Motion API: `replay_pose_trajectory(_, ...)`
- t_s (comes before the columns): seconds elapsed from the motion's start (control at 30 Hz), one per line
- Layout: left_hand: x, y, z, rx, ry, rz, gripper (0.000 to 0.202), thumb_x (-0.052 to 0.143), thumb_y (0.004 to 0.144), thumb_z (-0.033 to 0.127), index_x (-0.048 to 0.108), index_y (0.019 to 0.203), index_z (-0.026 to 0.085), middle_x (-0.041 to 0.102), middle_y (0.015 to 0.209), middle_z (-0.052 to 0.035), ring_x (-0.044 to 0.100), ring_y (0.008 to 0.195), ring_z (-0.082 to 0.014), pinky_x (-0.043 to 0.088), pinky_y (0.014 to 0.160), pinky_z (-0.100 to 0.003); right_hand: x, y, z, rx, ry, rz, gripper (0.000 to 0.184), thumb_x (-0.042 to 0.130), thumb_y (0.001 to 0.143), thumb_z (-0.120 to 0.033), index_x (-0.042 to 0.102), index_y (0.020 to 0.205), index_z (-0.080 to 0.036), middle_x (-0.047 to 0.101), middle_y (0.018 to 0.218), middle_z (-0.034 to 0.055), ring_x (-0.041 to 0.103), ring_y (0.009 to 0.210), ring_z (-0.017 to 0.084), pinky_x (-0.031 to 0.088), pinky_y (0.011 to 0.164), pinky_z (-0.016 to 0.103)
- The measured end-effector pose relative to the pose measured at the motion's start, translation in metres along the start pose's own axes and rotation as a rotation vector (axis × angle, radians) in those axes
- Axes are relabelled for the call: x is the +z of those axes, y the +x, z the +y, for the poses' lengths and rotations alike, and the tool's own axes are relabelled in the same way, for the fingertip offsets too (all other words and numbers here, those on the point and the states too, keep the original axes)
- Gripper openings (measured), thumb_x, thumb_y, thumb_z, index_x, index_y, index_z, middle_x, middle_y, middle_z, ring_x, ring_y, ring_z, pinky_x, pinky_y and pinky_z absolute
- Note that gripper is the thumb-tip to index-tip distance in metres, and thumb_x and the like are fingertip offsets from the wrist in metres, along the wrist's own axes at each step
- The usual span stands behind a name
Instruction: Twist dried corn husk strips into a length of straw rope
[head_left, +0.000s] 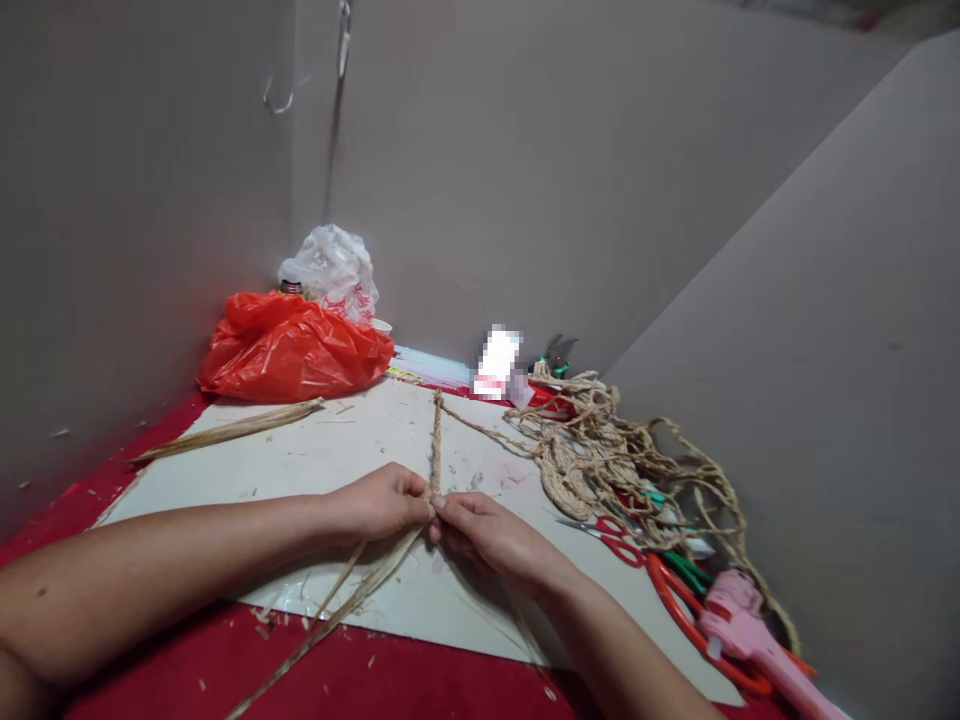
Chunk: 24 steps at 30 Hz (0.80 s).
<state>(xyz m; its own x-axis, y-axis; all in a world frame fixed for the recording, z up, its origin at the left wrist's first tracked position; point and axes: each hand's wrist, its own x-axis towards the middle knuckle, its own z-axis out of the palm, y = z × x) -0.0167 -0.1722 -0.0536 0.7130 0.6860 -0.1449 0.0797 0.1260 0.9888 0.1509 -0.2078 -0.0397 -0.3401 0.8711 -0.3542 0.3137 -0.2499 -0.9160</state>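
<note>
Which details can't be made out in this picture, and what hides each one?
1. Head view: where the braided cord meets the longer loose strand, covered by the fingers of the left hand and right hand.
2. Head view: what the bright object shows, blurred into blocks.
3. Head view: what the red bag contains, hidden by the bag itself.
4. Head view: the lower ends of the strand and pink tool, cut off by the bottom edge.

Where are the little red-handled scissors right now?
In the head view, the red-handled scissors lie right of centre on the white board, to the right of the right hand and just below the heap of braided rope.
</note>
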Motion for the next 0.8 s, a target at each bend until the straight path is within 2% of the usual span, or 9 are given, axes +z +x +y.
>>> replay_pose_trajectory(0.17,-0.001,-0.002,0.002,-0.014,0.401,0.119,0.026,0.051,0.074,0.033,0.064,0.074,0.010,0.054,0.058,0.0018,0.041,0.054,-0.0094,0.030,0.051,-0.021,0.000,0.002,0.004,0.085,0.139,-0.020,0.045,0.055,0.077,-0.055,0.046,0.054,-0.017,0.033,0.038,-0.0084,0.017,0.031,0.003,0.007,0.033,0.021)
replay_pose_trajectory(0.33,0.001,-0.009,0.015,0.058,0.515,0.064,0.031,0.037,0.078,0.021,0.067,0.080,0.012,0.063,0.072,-0.0020,0.052,0.066,-0.0128,0.038,0.064,-0.022,0.018,-0.003,0.004,0.090,0.417,0.122,0.036,0.062,0.070,-0.049,0.052,0.060,-0.016,0.028,0.035,-0.0113,0.014,0.030,0.002,0.007,0.033,0.020)
replay_pose_trajectory(0.4,0.005,-0.013,0.018,0.080,0.542,0.108,0.034,0.038,0.078,0.021,0.066,0.095,0.012,0.064,0.074,-0.0026,0.054,0.067,-0.0135,0.039,0.066,-0.023,0.023,-0.005,0.005,0.087,0.475,0.164,0.034,0.063,0.068,-0.048,0.055,0.064,-0.015,0.028,0.035,-0.0120,0.013,0.031,0.002,0.007,0.034,0.020)
replay_pose_trajectory(0.47,0.009,-0.017,0.018,0.087,0.596,0.194,0.046,0.042,0.079,0.024,0.056,0.121,0.014,0.065,0.076,-0.0034,0.054,0.067,-0.0150,0.039,0.066,-0.024,0.026,-0.006,0.005,0.087,0.519,0.174,0.033,0.064,0.068,-0.046,0.054,0.065,-0.015,0.029,0.035,-0.0123,0.012,0.032,0.002,0.005,0.034,0.019)
replay_pose_trajectory(0.53,0.014,-0.021,0.018,0.091,0.673,0.259,0.060,0.044,0.080,0.027,0.037,0.139,0.016,0.065,0.080,-0.0053,0.055,0.071,-0.0174,0.039,0.067,-0.026,0.028,-0.007,0.004,0.083,0.552,0.162,0.032,0.063,0.068,-0.044,0.050,0.062,-0.016,0.030,0.036,-0.0120,0.012,0.033,0.002,0.005,0.034,0.019)
replay_pose_trajectory(0.67,0.024,-0.027,0.014,0.102,0.846,0.248,0.068,0.042,0.080,0.023,0.022,0.145,0.018,0.064,0.077,-0.0067,0.055,0.067,-0.0198,0.039,0.067,-0.030,0.031,-0.007,0.003,0.100,0.601,0.132,0.038,0.063,0.069,-0.044,0.038,0.055,-0.019,0.030,0.036,-0.0115,0.012,0.033,0.001,0.005,0.035,0.019)
replay_pose_trajectory(0.8,0.032,-0.035,0.014,0.163,0.947,0.151,0.075,0.043,0.078,0.019,0.015,0.147,0.018,0.062,0.070,-0.0047,0.052,0.058,-0.0182,0.037,0.062,-0.028,0.031,-0.008,0.005,0.103,0.635,0.117,0.038,0.066,0.066,-0.036,0.034,0.054,-0.019,0.027,0.038,-0.0120,0.011,0.035,0.000,0.004,0.036,0.017)
